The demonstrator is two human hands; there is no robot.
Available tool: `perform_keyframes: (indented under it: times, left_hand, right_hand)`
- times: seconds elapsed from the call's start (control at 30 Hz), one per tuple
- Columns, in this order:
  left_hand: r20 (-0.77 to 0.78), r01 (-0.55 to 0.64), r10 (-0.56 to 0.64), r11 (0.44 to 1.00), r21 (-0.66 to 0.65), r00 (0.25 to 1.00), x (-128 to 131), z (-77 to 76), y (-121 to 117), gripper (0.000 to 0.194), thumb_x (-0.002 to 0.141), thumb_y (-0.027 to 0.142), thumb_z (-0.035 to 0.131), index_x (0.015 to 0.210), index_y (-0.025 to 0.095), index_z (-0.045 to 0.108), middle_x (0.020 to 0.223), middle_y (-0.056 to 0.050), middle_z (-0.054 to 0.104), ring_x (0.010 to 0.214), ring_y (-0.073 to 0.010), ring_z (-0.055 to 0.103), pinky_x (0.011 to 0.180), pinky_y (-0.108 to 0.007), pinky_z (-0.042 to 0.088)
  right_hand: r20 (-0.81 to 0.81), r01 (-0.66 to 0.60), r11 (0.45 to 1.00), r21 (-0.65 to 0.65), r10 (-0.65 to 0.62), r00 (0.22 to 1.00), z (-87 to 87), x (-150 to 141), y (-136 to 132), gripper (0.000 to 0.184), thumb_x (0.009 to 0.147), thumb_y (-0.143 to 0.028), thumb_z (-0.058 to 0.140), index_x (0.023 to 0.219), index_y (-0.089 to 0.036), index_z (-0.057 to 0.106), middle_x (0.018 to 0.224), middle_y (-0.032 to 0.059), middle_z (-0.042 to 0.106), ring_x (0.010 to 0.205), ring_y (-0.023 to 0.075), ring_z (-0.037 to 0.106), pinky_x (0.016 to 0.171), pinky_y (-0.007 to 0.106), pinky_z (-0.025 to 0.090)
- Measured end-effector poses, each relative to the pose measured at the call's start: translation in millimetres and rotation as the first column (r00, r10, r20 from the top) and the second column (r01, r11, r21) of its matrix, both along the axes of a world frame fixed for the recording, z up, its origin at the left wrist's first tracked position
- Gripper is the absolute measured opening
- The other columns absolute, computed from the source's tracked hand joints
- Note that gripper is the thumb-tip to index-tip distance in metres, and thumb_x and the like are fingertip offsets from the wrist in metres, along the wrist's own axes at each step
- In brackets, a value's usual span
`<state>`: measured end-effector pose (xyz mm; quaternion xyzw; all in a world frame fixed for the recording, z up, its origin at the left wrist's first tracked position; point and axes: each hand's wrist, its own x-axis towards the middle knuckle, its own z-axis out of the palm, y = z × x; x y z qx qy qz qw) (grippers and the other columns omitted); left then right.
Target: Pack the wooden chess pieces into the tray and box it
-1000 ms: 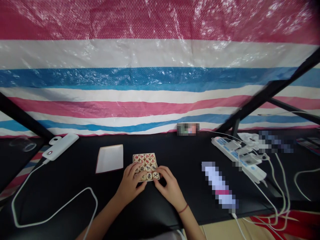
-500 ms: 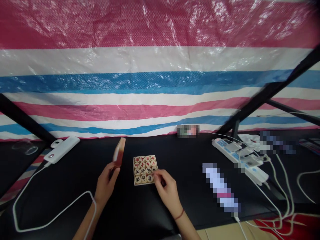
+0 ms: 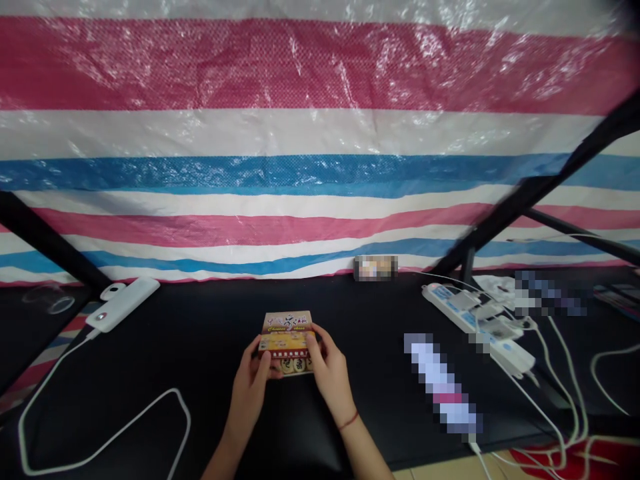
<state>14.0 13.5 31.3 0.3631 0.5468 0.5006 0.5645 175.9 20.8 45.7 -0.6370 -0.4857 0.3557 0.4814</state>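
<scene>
Between my two hands is a printed box lid, yellow and red-brown with lettering, lying over most of a small square box. At the near edge a row of round Chinese chess pieces still shows below the lid. My left hand grips the lid's left near corner, thumb on top. The right side of the lid is held by my right hand, its thumb on top and fingers along the edge. The box's sides are mostly hidden by the lid and fingers.
A white device with a cable lies at the left. On the right are a blurred-out lit object and a white power strip with plugs and cords. A small blurred-out object stands at the back by the striped sheet.
My left hand has brought the lid rightward from beside the box and laid it over the pieces. My right hand has moved from the pieces to the lid's right side.
</scene>
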Motion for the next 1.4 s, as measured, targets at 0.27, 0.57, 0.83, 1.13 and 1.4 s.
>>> perform_keyframes:
  times: [0.27, 0.57, 0.83, 1.13, 1.4]
  left_hand:
    - [-0.45, 0.214, -0.2, 0.977, -0.02, 0.87, -7, 10.2, -11, 0.059, 0.084, 0.062, 0.047, 0.124, 0.018, 0.052, 0.06, 0.003, 0.062, 0.058, -0.0182, 0.063, 0.055, -0.027, 0.046]
    - [-0.748, 0.302, -0.273, 0.948, -0.102, 0.605, -9, 9.0, -12, 0.039, 0.091, 0.046, 0.035, 0.119, 0.022, 0.05, 0.067, 0.001, 0.062, 0.062, -0.0201, 0.066, 0.06, -0.028, 0.045]
    - [-0.914, 0.375, -0.172, 0.927, -0.023, 0.368, -14, -4.3, -10, 0.034, 0.094, 0.038, 0.033, 0.109, 0.02, 0.058, 0.093, -0.007, 0.067, 0.086, -0.0235, 0.064, 0.077, -0.035, 0.047]
    - [-0.939, 0.394, -0.047, 0.914, 0.098, 0.341, -20, -21.6, 16, 0.028, 0.094, 0.037, 0.038, 0.1, 0.018, 0.058, 0.084, -0.006, 0.066, 0.078, -0.0231, 0.064, 0.069, -0.035, 0.045]
    - [-0.926, 0.387, 0.087, 0.891, 0.238, 0.369, -26, -16.7, 63, 0.034, 0.095, 0.035, 0.037, 0.123, 0.025, 0.052, 0.107, -0.007, 0.064, 0.098, -0.0238, 0.059, 0.082, -0.037, 0.043]
  right_hand:
    - [0.29, -0.03, 0.996, -0.079, 0.051, 0.956, 2.1, 16, -12, 0.033, 0.091, -0.042, 0.044, 0.113, -0.025, 0.062, 0.08, 0.0032, 0.072, 0.067, 0.0231, 0.068, 0.058, 0.028, 0.046]
    - [0.561, -0.091, 0.967, -0.236, 0.212, 0.8, -2.4, 18, -18, 0.035, 0.093, -0.031, 0.037, 0.126, -0.024, 0.049, 0.08, 0.0042, 0.073, 0.068, 0.0246, 0.07, 0.056, 0.026, 0.042]
    - [0.531, -0.173, 0.89, -0.421, 0.396, 0.749, 0.9, 22, -19, 0.041, 0.097, -0.031, 0.033, 0.136, -0.021, 0.039, 0.091, 0.0078, 0.073, 0.081, 0.0244, 0.071, 0.062, 0.025, 0.043]
    - [0.433, -0.282, 0.902, -0.326, 0.408, 0.804, -11.0, 31, 6, 0.041, 0.095, -0.042, 0.038, 0.131, -0.022, 0.044, 0.074, 0.0021, 0.068, 0.069, 0.0219, 0.068, 0.059, 0.025, 0.04]
    - [0.401, -0.079, 0.997, -0.02, 0.08, 0.913, -32.1, 39, 52, 0.039, 0.093, -0.05, 0.039, 0.098, -0.018, 0.061, 0.061, -0.0003, 0.06, 0.057, 0.017, 0.06, 0.055, 0.023, 0.037]
